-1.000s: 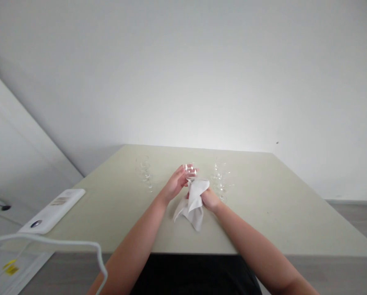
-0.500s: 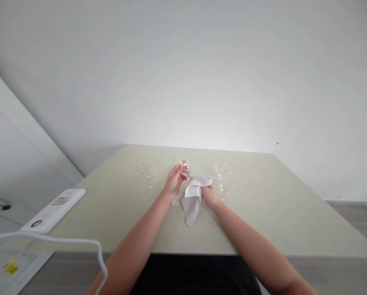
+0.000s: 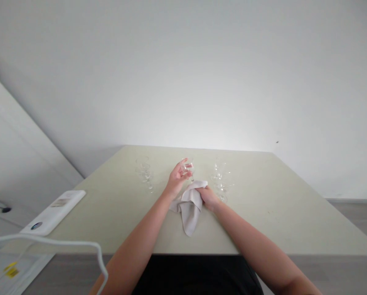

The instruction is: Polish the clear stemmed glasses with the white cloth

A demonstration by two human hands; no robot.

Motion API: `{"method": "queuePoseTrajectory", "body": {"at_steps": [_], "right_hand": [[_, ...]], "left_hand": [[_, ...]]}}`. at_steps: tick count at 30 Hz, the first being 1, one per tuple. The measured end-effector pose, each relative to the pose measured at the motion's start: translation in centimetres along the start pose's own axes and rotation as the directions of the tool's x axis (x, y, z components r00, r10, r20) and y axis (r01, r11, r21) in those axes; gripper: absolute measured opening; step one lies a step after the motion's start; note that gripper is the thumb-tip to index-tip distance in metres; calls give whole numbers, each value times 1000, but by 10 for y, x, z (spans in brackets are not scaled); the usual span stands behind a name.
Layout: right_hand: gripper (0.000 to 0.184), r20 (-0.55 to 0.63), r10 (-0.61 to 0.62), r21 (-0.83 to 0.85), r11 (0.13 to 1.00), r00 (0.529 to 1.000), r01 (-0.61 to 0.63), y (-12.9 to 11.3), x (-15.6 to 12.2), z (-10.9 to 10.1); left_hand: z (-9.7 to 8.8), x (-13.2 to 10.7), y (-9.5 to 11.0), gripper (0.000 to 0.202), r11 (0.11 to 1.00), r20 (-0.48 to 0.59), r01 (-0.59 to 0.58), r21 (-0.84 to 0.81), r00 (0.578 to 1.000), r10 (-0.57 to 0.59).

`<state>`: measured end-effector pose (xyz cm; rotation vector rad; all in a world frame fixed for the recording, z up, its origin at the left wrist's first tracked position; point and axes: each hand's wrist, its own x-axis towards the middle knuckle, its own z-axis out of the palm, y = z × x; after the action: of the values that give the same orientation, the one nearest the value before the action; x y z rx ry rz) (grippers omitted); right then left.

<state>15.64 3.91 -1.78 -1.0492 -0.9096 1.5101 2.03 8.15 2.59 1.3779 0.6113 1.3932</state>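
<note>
Since the earlier frame, the stemmed glass (image 3: 187, 167) has turned in my left hand (image 3: 175, 180), my thumb has slid lower under its bowl, and a corner of the pale cloth (image 3: 191, 200) hangs further down. The glass is off the table (image 3: 278, 213), its bowl grasped between my left thumb and fingers, its stem slanting down toward my right hand (image 3: 208, 196). That hand grips the bunched cloth just below; the folds hide the glass's foot, so I can't tell whether I'm pinching it through the fabric.

I take this as the step of working the cloth around the stem and foot while the left hand steadies the bowl. The next move calls for a light, even hold on the bowl and a gentle turn, with no twist on that thin stem.

Left of my left hand, well apart from it, stands one group of clear glasses (image 3: 145, 174); another group of glassware (image 3: 220, 176) stands just beyond my right hand, close enough to want care with the elbow and cloth. Further out, past my left forearm, a white device (image 3: 56, 211) lies near the table's edge, and a white cable (image 3: 54, 241) crosses nearer me.
</note>
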Motion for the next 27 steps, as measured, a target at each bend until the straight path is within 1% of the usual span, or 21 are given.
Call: {"method": "queuePoseTrajectory", "body": {"at_steps": [2, 3, 5, 6, 8, 9, 10, 11, 12, 14, 17, 19, 21, 23, 24, 25, 27], "right_hand": [[15, 35, 0, -33, 999, 999, 1, -3, 0, -3], [16, 72, -11, -67, 998, 997, 16, -4, -1, -4], [19, 212, -35, -172, 982, 977, 72, -6, -5, -5], [20, 305, -31, -229, 968, 952, 104, -6, -7, -5], [21, 482, 11, -314, 936, 876, 161, -6, -10, -4], [22, 545, 32, -334, 925, 838, 182, -5, -12, -3], [22, 586, 47, -344, 918, 809, 196, -5, -13, -2], [21, 609, 49, -346, 914, 792, 209, -4, -14, -1], [21, 617, 37, -343, 911, 786, 227, -4, -14, 0], [23, 613, 2, -338, 904, 790, 260, -5, -14, 1], [29, 604, -30, -334, 898, 797, 287, -7, -15, 3], [31, 605, -19, -340, 898, 796, 279, -9, -16, 4], [30, 599, -6, -346, 900, 801, 266, -10, -18, 4], [28, 600, -3, -346, 901, 800, 263, -10, -18, 4], [26, 603, -9, -345, 899, 798, 271, -10, -18, 4], [24, 606, -18, -350, 892, 795, 287, -9, -17, 3], [20, 610, -41, -381, 860, 791, 338, -9, -16, 1]], "left_hand": [[-1, 1, -1, 71, 999, -28, -8, 39, 1000, 9], [-2, 2, -2, 71, 998, -51, -15, 55, 999, 18], [-5, 4, -5, 71, 996, -106, -34, 87, 993, 43], [-5, 5, -7, 72, 993, -132, -44, 108, 990, 58], [-6, 6, -12, 74, 986, -160, -52, 161, 984, 78], [-5, 6, -14, 74, 981, -155, -47, 188, 985, 77], [-4, 6, -17, 73, 976, -136, -38, 214, 988, 68], [-3, 5, -20, 72, 971, -109, -28, 239, 992, 56], [-1, 3, -23, 71, 965, -78, -21, 261, 996, 42], [3, 1, -28, 71, 951, -14, -18, 310, 1000, 24], [7, 0, -36, 74, 933, 40, -22, 358, 999, 8], [8, 1, -42, 75, 930, 38, -8, 368, 999, -6], [6, 2, -48, 72, 906, 0, 16, 423, 1000, -17], [2, 4, -53, 58, 839, -5, 29, 544, 1000, -31], [0, 4, -55, 47, 790, 28, 18, 613, 999, -45], [-2, 5, -57, 37, 736, 89, -13, 677, 994, -65], [-4, 5, -59, 24, 636, 240, -121, 762, 965, -104]]}}
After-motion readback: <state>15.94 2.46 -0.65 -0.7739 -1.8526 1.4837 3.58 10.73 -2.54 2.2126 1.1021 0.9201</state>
